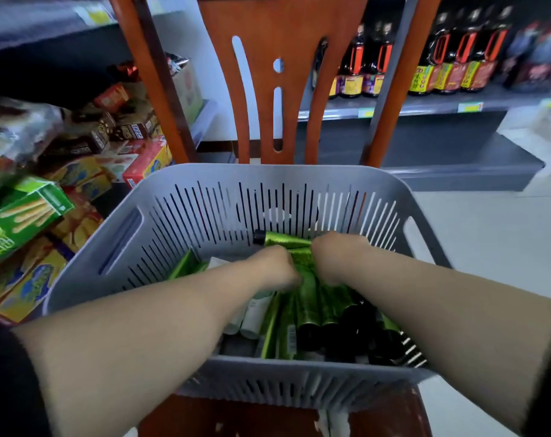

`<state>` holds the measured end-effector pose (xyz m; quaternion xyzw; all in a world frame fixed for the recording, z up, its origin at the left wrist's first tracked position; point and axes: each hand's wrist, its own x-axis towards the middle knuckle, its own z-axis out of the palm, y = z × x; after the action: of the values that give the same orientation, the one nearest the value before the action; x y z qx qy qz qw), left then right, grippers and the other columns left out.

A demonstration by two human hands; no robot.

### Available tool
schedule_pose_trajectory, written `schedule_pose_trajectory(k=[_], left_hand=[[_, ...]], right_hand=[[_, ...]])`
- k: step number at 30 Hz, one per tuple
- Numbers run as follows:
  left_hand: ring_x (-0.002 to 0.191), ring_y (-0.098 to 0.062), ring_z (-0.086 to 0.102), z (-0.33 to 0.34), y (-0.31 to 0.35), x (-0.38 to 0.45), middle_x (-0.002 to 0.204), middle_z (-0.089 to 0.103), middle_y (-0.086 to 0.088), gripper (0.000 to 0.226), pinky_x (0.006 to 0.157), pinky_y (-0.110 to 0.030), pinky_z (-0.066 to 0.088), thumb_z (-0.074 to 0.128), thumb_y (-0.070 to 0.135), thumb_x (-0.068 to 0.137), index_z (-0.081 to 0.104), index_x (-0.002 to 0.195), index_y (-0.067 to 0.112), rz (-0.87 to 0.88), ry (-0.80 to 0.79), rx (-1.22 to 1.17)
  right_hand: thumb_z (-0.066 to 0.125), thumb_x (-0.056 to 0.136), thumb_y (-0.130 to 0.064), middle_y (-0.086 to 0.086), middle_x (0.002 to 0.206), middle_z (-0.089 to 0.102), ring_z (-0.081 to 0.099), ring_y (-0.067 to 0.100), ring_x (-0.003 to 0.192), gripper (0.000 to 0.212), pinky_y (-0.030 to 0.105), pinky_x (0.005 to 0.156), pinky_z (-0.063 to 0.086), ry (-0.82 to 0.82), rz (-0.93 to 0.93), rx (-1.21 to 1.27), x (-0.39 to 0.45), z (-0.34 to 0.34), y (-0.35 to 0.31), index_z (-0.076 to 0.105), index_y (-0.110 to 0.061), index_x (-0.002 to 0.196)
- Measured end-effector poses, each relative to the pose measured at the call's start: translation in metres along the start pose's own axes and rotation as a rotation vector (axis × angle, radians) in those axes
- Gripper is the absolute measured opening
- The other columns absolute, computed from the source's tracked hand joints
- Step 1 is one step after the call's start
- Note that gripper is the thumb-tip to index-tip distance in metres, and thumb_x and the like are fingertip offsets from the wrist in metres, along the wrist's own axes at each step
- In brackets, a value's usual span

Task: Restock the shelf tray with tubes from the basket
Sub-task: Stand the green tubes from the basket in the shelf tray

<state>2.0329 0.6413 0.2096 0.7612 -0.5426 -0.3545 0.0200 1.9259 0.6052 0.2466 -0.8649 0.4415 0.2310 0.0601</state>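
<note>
views: one, head-worn wide-angle | aim: forward and steeply down into the grey basket [223,178] on a wooden chair [280,99] | range: close, both forearms reaching in from the bottom corners | far field: store shelves [425,105] behind the chair, bent by the lens | focus: edges blurred | overlap: single view only

We identify the location as a retail shop. A metal shelf [425,104] carries rows of dark sauce bottles [450,58] with price tags [469,107] clipped along its front edge. To the left, boxed snacks [25,212] and biscuit cartons [78,173] are stacked as merchandise. The floor [488,234] is pale tile.
</note>
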Motion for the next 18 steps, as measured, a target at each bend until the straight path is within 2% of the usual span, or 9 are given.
schedule_pose_trajectory(k=[3,5,7,9,10,12,15,17,18], left_hand=[[0.057,-0.015,0.043,0.008,0.005,-0.004,0.062,0.042,-0.001,0.024,0.054,-0.025,0.036,0.06,0.021,0.088,0.05,0.068,0.013,-0.021,-0.034,-0.008],[0.058,-0.015,0.046,0.013,0.004,-0.006,0.062,0.044,0.001,0.016,0.053,-0.023,0.038,0.061,0.024,0.088,0.061,0.084,0.008,-0.04,-0.021,-0.006],[0.058,-0.014,0.05,0.017,0.003,-0.009,0.068,0.05,0.0,0.03,0.051,-0.022,0.041,0.061,0.025,0.088,0.062,0.107,0.001,-0.056,-0.042,-0.064],[0.069,-0.019,0.055,0.018,0.004,-0.011,0.08,0.055,-0.005,0.03,0.053,-0.023,0.042,0.06,0.025,0.09,0.058,0.109,0.003,-0.065,-0.083,-0.14],[0.073,-0.02,0.055,0.018,0.004,-0.013,0.084,0.055,-0.006,0.025,0.053,-0.024,0.044,0.061,0.024,0.09,0.054,0.106,0.006,-0.07,-0.101,-0.195],[0.067,-0.018,0.055,0.017,0.005,-0.017,0.08,0.054,-0.004,0.02,0.05,-0.025,0.046,0.062,0.021,0.089,0.051,0.102,0.009,-0.083,-0.122,-0.306],[0.058,-0.016,0.057,0.017,0.001,-0.018,0.076,0.056,-0.006,0.02,0.051,-0.027,0.051,0.064,0.02,0.088,0.053,0.093,0.004,-0.145,-0.16,-0.379],[0.058,-0.017,0.058,0.017,-0.001,-0.019,0.075,0.057,-0.008,0.024,0.055,-0.028,0.054,0.064,0.02,0.088,0.053,0.097,0.001,-0.173,-0.172,-0.41],[0.058,-0.017,0.058,0.018,-0.001,-0.018,0.075,0.057,-0.008,0.027,0.056,-0.029,0.054,0.064,0.02,0.088,0.053,0.103,0.0,-0.178,-0.17,-0.419]], right_hand=[[0.05,0.091,-0.008,0.007,0.097,0.045,0.054,0.029,0.107,0.033,0.036,0.082,0.044,-0.124,-0.024,-0.062,0.002,0.004,-0.004,0.051,-0.003,0.123],[0.049,0.091,-0.009,0.005,0.088,0.045,0.054,0.027,0.098,0.031,0.034,0.079,0.044,-0.154,-0.062,-0.112,0.003,0.006,-0.006,0.052,-0.003,0.122],[0.046,0.093,-0.01,0.003,0.078,0.042,0.051,0.024,0.089,0.029,0.032,0.079,0.045,-0.173,-0.108,-0.187,0.002,0.004,-0.007,0.053,-0.004,0.121],[0.042,0.095,-0.01,0.003,0.072,0.036,0.045,0.02,0.086,0.03,0.031,0.085,0.046,-0.209,-0.159,-0.278,0.003,0.002,-0.007,0.054,-0.004,0.122],[0.041,0.096,-0.01,0.003,0.072,0.035,0.044,0.02,0.087,0.031,0.032,0.089,0.045,-0.233,-0.177,-0.32,0.004,0.001,-0.007,0.053,-0.003,0.123],[0.04,0.096,-0.01,0.003,0.072,0.034,0.042,0.021,0.09,0.033,0.033,0.093,0.044,-0.27,-0.195,-0.37,0.006,0.0,-0.007,0.052,-0.003,0.126],[0.039,0.098,-0.012,0.003,0.071,0.033,0.042,0.022,0.092,0.035,0.034,0.095,0.043,-0.283,-0.2,-0.379,0.005,-0.003,-0.008,0.05,-0.003,0.13],[0.039,0.099,-0.018,0.005,0.075,0.037,0.047,0.028,0.102,0.038,0.035,0.097,0.041,-0.292,-0.189,-0.366,0.003,-0.004,-0.008,0.045,-0.005,0.135],[0.039,0.1,-0.022,0.009,0.084,0.044,0.048,0.03,0.112,0.041,0.035,0.099,0.04,-0.292,-0.172,-0.351,0.003,-0.005,-0.007,0.043,-0.005,0.137]])
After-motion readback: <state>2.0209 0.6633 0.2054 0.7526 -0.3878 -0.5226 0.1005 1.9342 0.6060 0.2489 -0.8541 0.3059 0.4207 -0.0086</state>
